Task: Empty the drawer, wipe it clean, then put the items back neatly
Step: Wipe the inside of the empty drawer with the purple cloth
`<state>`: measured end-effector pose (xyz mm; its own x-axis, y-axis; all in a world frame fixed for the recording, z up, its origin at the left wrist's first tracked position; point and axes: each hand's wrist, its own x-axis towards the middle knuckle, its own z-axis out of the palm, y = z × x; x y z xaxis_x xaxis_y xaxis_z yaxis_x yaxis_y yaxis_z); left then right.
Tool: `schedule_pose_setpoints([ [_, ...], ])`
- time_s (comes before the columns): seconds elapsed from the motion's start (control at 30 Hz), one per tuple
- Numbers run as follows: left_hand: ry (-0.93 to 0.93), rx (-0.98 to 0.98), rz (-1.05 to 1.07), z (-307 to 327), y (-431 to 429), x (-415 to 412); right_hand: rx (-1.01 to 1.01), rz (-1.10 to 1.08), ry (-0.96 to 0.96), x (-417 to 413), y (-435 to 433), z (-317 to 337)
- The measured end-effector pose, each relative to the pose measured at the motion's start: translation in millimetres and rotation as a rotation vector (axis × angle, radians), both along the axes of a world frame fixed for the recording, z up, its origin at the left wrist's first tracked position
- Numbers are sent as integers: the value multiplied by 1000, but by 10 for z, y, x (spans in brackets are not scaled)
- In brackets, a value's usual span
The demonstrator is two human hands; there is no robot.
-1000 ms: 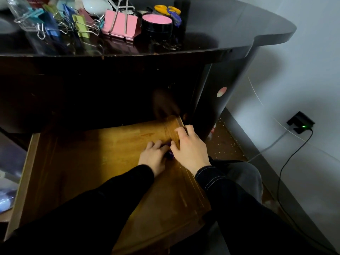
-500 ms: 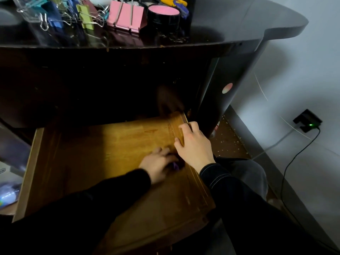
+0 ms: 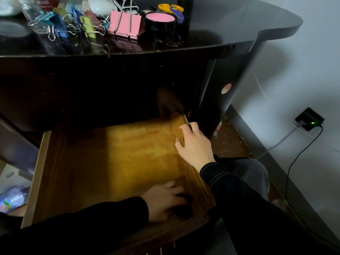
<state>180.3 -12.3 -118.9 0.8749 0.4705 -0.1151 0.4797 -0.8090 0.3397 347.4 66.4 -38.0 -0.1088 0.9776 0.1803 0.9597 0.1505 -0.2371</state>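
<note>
The wooden drawer (image 3: pixel 110 162) stands pulled out under the dark desk, and its bare bottom shows no items. My left hand (image 3: pixel 163 203) is at the drawer's near right corner, its fingers curled over a small dark cloth (image 3: pixel 184 198) pressed on the wood. Further back, my right hand (image 3: pixel 195 144) grips the drawer's right side wall. On the desk top (image 3: pixel 230 24) lie several coloured binder clips (image 3: pixel 60 28), a large pink clip (image 3: pixel 125 24), a black jar with a pink lid (image 3: pixel 160 23) and yellow and blue scissors (image 3: pixel 171 9).
My knee (image 3: pixel 246 172) sits just right of the drawer. A black charger (image 3: pixel 309 119) with a green light is plugged into the right wall, its cable trailing to the floor. Pale packaged things (image 3: pixel 12 197) lie low on the left.
My left hand has slid with the cloth from the middle right of the drawer toward its near right corner. My right hand has stayed on the side wall.
</note>
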Motion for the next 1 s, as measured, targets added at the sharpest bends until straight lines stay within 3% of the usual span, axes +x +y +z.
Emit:
schedule_pose_setpoints([
  [0.23, -57, 113, 507, 12, 788, 196, 8, -1, 6, 12, -5, -21],
  [0.33, -39, 120, 446, 16, 572, 205, -3, 6, 17, 0, -28, 19],
  [0.5, -3, -65, -23, -54, -48, 46, 0, 5, -1, -5, -21, 31],
  [0.57, -6, -113, -75, -67, -64, 13, 0, 6, -1, 3, -7, 19],
  [0.63, -37, -38, -13, -58, 98, 9, 0, 5, 5, 17, -1, -4],
  [0.83, -84, 110, 477, -28, 743, 156, -2, 1, 29, 14, 8, -15],
  [0.9, -63, 127, 489, -6, 721, 216, 1, 0, 21, 8, 1, -3],
  [1.0, -67, 82, 312, 9, 410, 170, -7, -2, 19, 1, -14, 26],
])
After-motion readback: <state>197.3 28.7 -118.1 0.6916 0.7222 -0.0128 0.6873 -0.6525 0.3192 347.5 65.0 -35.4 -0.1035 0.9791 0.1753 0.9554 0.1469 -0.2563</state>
